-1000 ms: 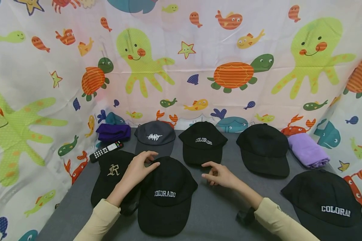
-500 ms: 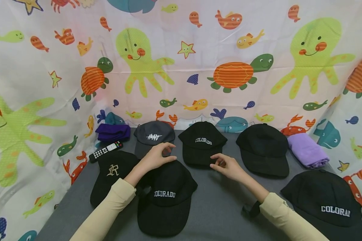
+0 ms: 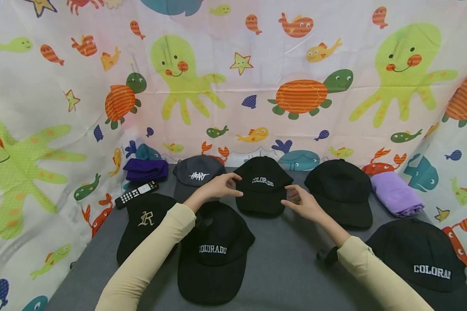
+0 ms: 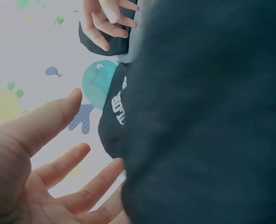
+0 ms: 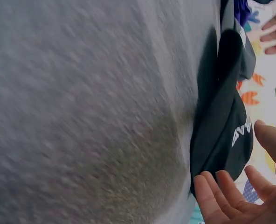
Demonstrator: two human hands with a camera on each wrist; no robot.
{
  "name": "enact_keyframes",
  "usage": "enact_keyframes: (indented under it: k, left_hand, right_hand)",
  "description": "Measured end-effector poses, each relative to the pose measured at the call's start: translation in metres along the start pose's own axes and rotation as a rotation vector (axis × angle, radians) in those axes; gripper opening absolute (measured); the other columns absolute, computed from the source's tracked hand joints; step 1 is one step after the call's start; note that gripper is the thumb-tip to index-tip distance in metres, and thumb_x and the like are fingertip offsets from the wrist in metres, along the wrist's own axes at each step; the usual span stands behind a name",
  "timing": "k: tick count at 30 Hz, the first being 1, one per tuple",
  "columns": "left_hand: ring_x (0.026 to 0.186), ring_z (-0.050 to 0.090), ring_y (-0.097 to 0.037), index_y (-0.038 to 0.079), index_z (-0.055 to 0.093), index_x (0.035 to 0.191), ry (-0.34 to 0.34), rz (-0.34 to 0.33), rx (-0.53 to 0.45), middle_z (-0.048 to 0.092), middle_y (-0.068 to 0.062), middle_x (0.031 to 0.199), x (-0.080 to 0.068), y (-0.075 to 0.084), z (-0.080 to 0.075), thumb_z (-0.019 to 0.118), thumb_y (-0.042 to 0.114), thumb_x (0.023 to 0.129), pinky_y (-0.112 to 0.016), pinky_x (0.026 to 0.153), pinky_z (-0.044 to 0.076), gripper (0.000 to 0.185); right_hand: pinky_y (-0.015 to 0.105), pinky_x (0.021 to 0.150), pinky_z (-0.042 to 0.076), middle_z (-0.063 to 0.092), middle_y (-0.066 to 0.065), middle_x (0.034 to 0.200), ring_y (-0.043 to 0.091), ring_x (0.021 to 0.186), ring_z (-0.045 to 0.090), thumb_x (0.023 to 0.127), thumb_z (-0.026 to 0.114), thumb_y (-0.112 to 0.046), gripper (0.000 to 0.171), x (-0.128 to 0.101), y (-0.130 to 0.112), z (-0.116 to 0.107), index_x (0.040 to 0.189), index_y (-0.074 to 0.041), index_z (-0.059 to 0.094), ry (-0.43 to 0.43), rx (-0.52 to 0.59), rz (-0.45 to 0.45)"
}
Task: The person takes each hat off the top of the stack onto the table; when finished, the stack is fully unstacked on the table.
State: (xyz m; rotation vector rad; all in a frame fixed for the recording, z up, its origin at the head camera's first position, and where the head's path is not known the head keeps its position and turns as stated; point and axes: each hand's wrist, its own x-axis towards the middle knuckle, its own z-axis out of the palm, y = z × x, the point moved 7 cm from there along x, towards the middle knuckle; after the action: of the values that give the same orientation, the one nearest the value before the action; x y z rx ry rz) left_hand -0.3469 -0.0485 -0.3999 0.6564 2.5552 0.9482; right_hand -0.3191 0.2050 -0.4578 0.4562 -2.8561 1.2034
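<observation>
A black cap (image 3: 261, 201) with white COLORADO lettering sits in the middle of the back row, brim forward. My left hand (image 3: 219, 186) is at its left side, thumb and fingers spread apart. On the opposite side is my right hand (image 3: 304, 204), its fingertips right at the brim's edge. Neither hand grips it. In the right wrist view the cap (image 5: 222, 140) lies just past my fingertips. Another dark cap (image 4: 212, 121) fills much of the left wrist view and partly hides the lettered one. Below my left forearm lies a second black COLORADO cap (image 3: 214, 276).
A grey HEART cap (image 3: 190, 172) and purple cloth (image 3: 145, 169) stand back left, by a remote (image 3: 136, 194) and a black R cap (image 3: 140, 233). Right are a plain black cap (image 3: 340, 190), lilac cloth (image 3: 397, 194) and another COLORADO cap (image 3: 416, 246). A printed curtain (image 3: 233, 108) hangs behind.
My left hand has moved right and forward from over the front COLORADO cap to the back one. My right hand has moved right and forward to that cap's other side. The caps have stayed put.
</observation>
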Motion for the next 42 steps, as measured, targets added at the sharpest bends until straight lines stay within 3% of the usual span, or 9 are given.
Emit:
enact_keyframes:
  k: [10, 18, 26, 28, 33, 35, 36, 39, 42]
  left_hand:
    - [0.118, 0.049, -0.030, 0.011, 0.040, 0.139, -0.101, -0.094, -0.075, 0.046, -0.022, 0.134, 0.031, -0.003, 0.004, 0.064, 0.029, 0.088, -0.042, 0.095, 0.043, 0.059]
    - [0.126, 0.042, -0.036, 0.014, 0.031, 0.144, -0.164, -0.257, -0.155, 0.026, -0.011, 0.149, 0.050, -0.007, 0.010, 0.062, 0.028, 0.089, -0.047, 0.101, 0.039, 0.065]
    - [0.123, 0.046, -0.033, 0.014, 0.028, 0.146, -0.131, -0.349, -0.171, 0.030, -0.013, 0.148, 0.060, -0.017, 0.012, 0.065, 0.031, 0.087, -0.043, 0.099, 0.041, 0.072]
    - [0.122, 0.048, -0.031, 0.013, 0.027, 0.146, -0.116, -0.366, -0.159, 0.030, -0.013, 0.147, 0.067, -0.025, 0.017, 0.066, 0.033, 0.085, -0.041, 0.097, 0.043, 0.075]
    - [0.112, 0.055, -0.031, 0.015, 0.025, 0.146, -0.090, -0.406, -0.139, 0.035, -0.013, 0.144, 0.134, -0.099, 0.046, 0.076, 0.052, 0.069, -0.038, 0.083, 0.050, 0.100]
    - [0.111, 0.054, -0.034, 0.013, 0.024, 0.146, -0.069, -0.445, -0.153, 0.035, -0.014, 0.143, 0.142, -0.106, 0.050, 0.077, 0.049, 0.070, -0.041, 0.083, 0.050, 0.100]
    - [0.113, 0.053, -0.035, 0.012, 0.024, 0.147, -0.055, -0.460, -0.162, 0.035, -0.015, 0.143, 0.130, -0.095, 0.048, 0.076, 0.044, 0.073, -0.042, 0.086, 0.049, 0.096]
    - [0.117, 0.048, -0.038, 0.006, 0.022, 0.147, -0.023, -0.482, -0.177, 0.032, -0.019, 0.144, 0.074, -0.032, 0.031, 0.069, 0.032, 0.084, -0.044, 0.093, 0.046, 0.082]
    - [0.121, 0.044, -0.039, 0.006, 0.022, 0.147, -0.016, -0.479, -0.238, 0.032, -0.019, 0.145, 0.054, -0.013, 0.025, 0.065, 0.027, 0.087, -0.044, 0.098, 0.043, 0.078]
  right_hand:
    - [0.047, 0.081, 0.051, 0.046, 0.031, 0.127, 0.043, 0.111, 0.053, 0.089, 0.062, -0.033, 0.068, 0.015, 0.020, -0.006, 0.140, -0.003, 0.029, -0.089, 0.030, 0.106]
    - [0.047, 0.084, 0.049, 0.037, 0.033, 0.133, 0.044, 0.116, 0.047, 0.090, 0.061, -0.031, 0.075, 0.026, 0.031, -0.007, 0.146, -0.007, 0.017, -0.157, 0.176, 0.201]
    - [0.047, 0.088, 0.049, 0.032, 0.034, 0.135, 0.043, 0.118, 0.045, 0.091, 0.061, -0.024, 0.080, 0.037, 0.039, -0.007, 0.148, -0.007, 0.008, -0.166, 0.315, 0.289]
    - [0.047, 0.088, 0.049, 0.032, 0.034, 0.135, 0.043, 0.117, 0.045, 0.091, 0.060, -0.023, 0.080, 0.039, 0.041, -0.006, 0.148, -0.007, 0.007, -0.164, 0.328, 0.296]
    - [0.046, 0.089, 0.048, 0.035, 0.033, 0.134, 0.043, 0.117, 0.047, 0.092, 0.059, -0.022, 0.080, 0.044, 0.045, 0.000, 0.149, -0.008, 0.005, -0.162, 0.365, 0.304]
    - [0.045, 0.090, 0.048, 0.036, 0.032, 0.134, 0.042, 0.116, 0.048, 0.092, 0.059, -0.023, 0.080, 0.046, 0.044, 0.003, 0.149, -0.009, 0.004, -0.166, 0.380, 0.300]
    - [0.045, 0.090, 0.048, 0.035, 0.032, 0.134, 0.042, 0.117, 0.047, 0.092, 0.059, -0.023, 0.081, 0.046, 0.043, 0.004, 0.149, -0.009, 0.004, -0.169, 0.390, 0.296]
    - [0.048, 0.092, 0.046, 0.030, 0.035, 0.137, 0.044, 0.119, 0.044, 0.091, 0.060, -0.022, 0.083, 0.044, 0.032, 0.004, 0.149, -0.007, 0.001, -0.174, 0.430, 0.301]
    - [0.048, 0.094, 0.045, 0.027, 0.036, 0.139, 0.045, 0.122, 0.042, 0.090, 0.062, -0.022, 0.087, 0.045, 0.033, 0.007, 0.149, -0.008, -0.001, -0.161, 0.489, 0.325]
